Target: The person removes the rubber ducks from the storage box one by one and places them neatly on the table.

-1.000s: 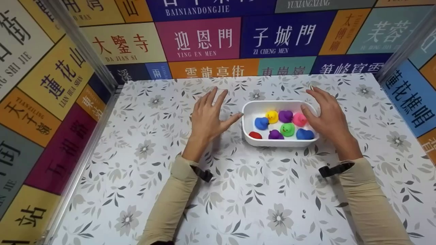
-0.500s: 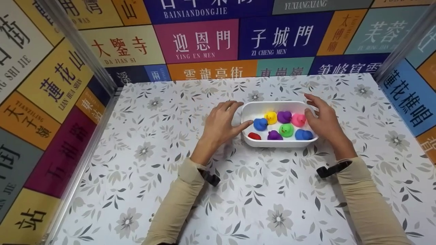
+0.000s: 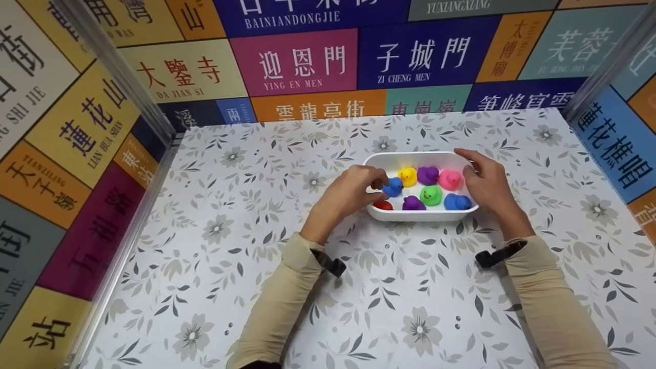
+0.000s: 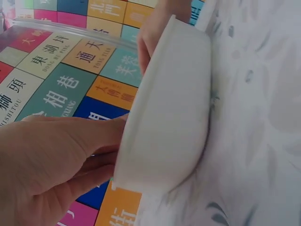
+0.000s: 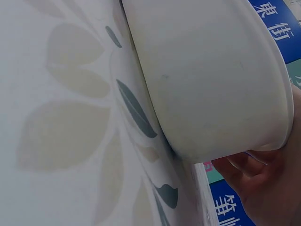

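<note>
My right hand (image 3: pixel 488 183) grips end of white tub (image 3: pixel 423 216), likely steadying it. Left hand (image 3: pixel 347 191) dips inside, fingers bent near leftmost blue duck (image 3: pixel 394 187); can't tell if pinching.

- We see a booth-like enclosure (image 3: pixel 82 118), its wider setting unclear.
- Sign-printed panels (image 3: pixel 294 61) stand at nine, twelve and three o'clock around our flower-patterned surface (image 3: pixel 169 266).
- Corner strips (image 3: pixel 114 69) show at ten and two o'clock.

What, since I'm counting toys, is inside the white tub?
Two blue ducks, two purple ducks, a yellow duck, a green duck, a pink duck and a part-hidden red toy. Anything under the left hand or behind the near wall is hidden.
</note>
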{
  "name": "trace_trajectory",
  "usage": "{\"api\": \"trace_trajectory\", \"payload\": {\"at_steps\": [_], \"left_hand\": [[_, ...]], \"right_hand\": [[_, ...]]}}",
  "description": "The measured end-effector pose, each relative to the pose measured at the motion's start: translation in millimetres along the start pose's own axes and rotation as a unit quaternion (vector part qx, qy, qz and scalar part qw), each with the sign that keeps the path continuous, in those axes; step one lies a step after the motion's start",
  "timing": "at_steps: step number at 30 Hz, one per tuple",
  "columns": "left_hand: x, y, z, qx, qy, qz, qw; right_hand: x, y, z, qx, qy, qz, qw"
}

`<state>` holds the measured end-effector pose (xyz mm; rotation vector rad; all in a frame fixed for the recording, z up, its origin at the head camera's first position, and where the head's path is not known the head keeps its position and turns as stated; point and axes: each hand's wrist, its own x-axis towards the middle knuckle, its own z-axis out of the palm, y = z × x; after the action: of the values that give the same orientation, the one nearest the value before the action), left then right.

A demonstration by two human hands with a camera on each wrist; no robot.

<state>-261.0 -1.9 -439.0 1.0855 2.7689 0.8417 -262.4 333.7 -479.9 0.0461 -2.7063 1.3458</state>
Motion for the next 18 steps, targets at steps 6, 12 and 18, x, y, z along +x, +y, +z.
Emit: {"api": "trace_trajectory", "payload": {"at_steps": [6,12,18], "left_hand": [[10.6,7.0,5.6,-0.004,-0.058,0.013,0.9982],[13.6,11.9,7.4,0.032,-0.079,0.004,0.9963],[15.5,18.3,7.3,0.046,-0.094,-0.010,0.9944]], "right_hand": [[-0.6,1.0,1.8,0.004,0.008,0.001,1.0000],[-0.1,3.8,3.0,0.003,0.018,-0.010,0.9998],[-2.9,5.1,2.0,0.007,0.023,-0.006,0.9997]]}}
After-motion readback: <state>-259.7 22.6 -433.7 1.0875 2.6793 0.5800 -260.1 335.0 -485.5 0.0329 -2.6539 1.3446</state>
